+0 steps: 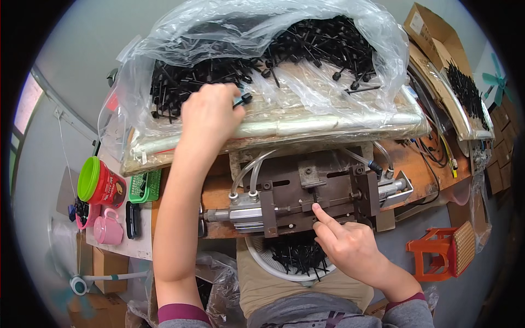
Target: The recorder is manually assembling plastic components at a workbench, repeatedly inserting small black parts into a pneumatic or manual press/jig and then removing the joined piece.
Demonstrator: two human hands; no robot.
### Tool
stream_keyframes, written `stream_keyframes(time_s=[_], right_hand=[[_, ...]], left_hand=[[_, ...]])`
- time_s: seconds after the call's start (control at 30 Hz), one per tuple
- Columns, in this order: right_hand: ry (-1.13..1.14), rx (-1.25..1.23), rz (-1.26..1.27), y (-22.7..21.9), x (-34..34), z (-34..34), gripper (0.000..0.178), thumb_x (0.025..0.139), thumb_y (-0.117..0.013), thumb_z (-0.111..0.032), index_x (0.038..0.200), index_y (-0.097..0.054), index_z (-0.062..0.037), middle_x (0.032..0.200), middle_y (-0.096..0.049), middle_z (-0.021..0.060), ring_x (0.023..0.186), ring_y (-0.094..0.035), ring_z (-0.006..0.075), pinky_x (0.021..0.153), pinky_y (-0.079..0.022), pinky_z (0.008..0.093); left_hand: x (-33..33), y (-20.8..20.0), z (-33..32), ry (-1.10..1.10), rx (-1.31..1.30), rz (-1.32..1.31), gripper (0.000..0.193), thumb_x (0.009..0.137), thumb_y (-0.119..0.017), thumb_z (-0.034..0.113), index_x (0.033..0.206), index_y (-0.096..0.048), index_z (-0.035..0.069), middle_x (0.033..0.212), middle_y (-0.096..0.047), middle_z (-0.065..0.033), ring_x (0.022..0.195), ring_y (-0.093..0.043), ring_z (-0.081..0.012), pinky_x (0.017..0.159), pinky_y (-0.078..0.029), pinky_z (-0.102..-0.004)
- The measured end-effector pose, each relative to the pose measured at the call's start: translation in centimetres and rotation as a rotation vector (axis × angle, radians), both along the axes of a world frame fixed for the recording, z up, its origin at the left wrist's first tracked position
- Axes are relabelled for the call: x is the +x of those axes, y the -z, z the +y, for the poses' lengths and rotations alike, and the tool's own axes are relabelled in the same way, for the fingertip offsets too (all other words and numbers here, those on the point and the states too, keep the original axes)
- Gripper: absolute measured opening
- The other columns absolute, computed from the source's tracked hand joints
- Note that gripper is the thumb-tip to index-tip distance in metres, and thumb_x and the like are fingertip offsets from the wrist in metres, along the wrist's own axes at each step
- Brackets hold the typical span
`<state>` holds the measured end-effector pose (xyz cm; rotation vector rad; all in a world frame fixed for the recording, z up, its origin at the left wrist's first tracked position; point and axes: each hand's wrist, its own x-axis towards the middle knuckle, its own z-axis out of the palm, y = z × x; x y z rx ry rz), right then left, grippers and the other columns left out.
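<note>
My left hand (pixel 210 112) is over the near left side of an open, plastic-lined box (pixel 328 128). Its fingers are closed on a thin black part with a knobbed end (pixel 245 99), which sticks out by the thumb. Many similar black parts (pixel 322 41) lie heaped in the box. My right hand (pixel 347 243) reaches to a dark metal fixture (pixel 284 188) in front of me. Its index finger is stretched out, the tip touching the small middle block, where a black piece sits; the other fingers are curled with nothing visible in them.
Air cylinders (pixel 246 216) with clear hoses flank the fixture. Below it, a white basket (pixel 257 257) on my lap holds black parts. A red-and-green tub (pixel 101 183), pink cup (pixel 109 227) and green basket (pixel 153 188) stand left. An orange stool (pixel 440 251) is on the right.
</note>
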<state>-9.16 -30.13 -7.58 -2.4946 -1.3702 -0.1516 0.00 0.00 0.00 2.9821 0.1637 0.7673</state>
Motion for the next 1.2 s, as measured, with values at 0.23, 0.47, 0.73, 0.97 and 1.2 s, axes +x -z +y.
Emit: stream_keyframes(time_s=[0.23, 0.47, 0.73, 0.97, 1.2], right_hand=[[-0.059, 0.505, -0.104, -7.4, 7.5, 4.6, 0.014, 0.083, -0.073, -0.014, 0.089, -0.065, -0.0026, 0.089, -0.072, 0.0128, 0.071, -0.069, 0.0263, 0.064, -0.054, 0.0355], [-0.042, 0.154, 0.163, -13.2, 26.7, 15.3, 0.031, 0.091, -0.065, -0.015, 0.121, -0.067, -0.0057, 0.121, -0.069, 0.0139, 0.114, -0.064, 0.0232, 0.099, -0.048, 0.0392], [0.273, 0.337, -0.673, -21.9, 38.7, 20.8, 0.032, 0.082, -0.075, -0.02, 0.11, -0.066, -0.0094, 0.118, -0.067, 0.0148, 0.11, -0.063, 0.0323, 0.093, -0.05, 0.0425], [0.079, -0.123, -0.591, -17.1, 33.6, 17.6, 0.021, 0.084, -0.072, -0.026, 0.086, -0.067, -0.0057, 0.101, -0.07, 0.0125, 0.094, -0.065, 0.033, 0.081, -0.052, 0.0432], [0.491, -0.075, -0.329, -14.1, 34.2, 16.0, 0.068, 0.091, -0.053, -0.065, 0.097, -0.072, 0.0003, 0.103, -0.071, 0.0189, 0.102, -0.067, 0.0341, 0.09, -0.053, 0.043]], left_hand=[[-0.2, 0.7, 1.1, 0.163, 0.015, -0.071, 0.014, 0.078, -0.069, 0.011, 0.089, -0.072, 0.005, 0.086, -0.068, -0.0105, 0.083, -0.068, -0.0301, 0.074, -0.054, -0.0414], [-6.8, -1.7, -3.2, 0.45, -0.248, -0.335, 0.027, 0.075, -0.073, -0.003, 0.101, -0.069, 0.003, 0.118, -0.068, -0.0149, 0.106, -0.068, -0.0312, 0.088, -0.055, -0.038], [-13.3, 0.2, -3.5, 0.599, -0.294, -0.264, 0.038, 0.067, -0.085, 0.003, 0.103, -0.072, 0.001, 0.127, -0.064, -0.0254, 0.109, -0.068, -0.0359, 0.091, -0.057, -0.0407], [-15.7, 2.0, -2.5, 0.474, -0.297, -0.281, 0.04, 0.065, -0.09, 0.01, 0.103, -0.076, 0.009, 0.123, -0.066, -0.0177, 0.098, -0.071, -0.0296, 0.082, -0.058, -0.0367], [-16.3, 3.5, -2.6, 0.45, -0.348, -0.262, 0.039, 0.065, -0.09, 0.011, 0.102, -0.077, 0.011, 0.12, -0.067, -0.0148, 0.091, -0.072, -0.0261, 0.076, -0.059, -0.0344]])
